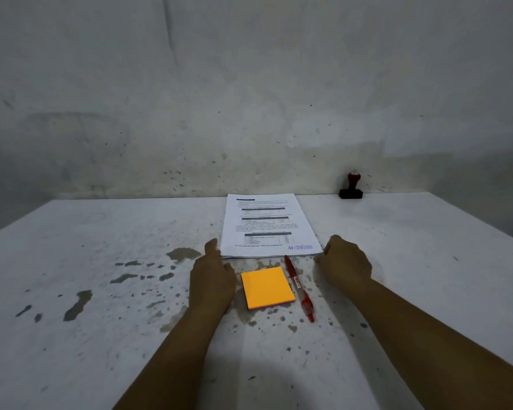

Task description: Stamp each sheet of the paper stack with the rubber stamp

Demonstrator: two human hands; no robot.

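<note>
A stack of printed paper sheets [267, 226] lies in the middle of the table, its top sheet bearing a blue APPROVED stamp mark at the near right corner. The rubber stamp [351, 187], with a red knob and a black base, stands upright by the wall, to the far right of the stack. My left hand [212, 275] touches the stack's near left corner with its fingertips. My right hand [345, 263] has curled fingers at the stack's near right corner; whether it pinches the sheets is hidden.
An orange sticky-note pad [267, 287] lies between my hands, just in front of the stack. A red pen [299, 287] lies beside it on the right. The white table [101, 276] has chipped paint and ends at a stained wall.
</note>
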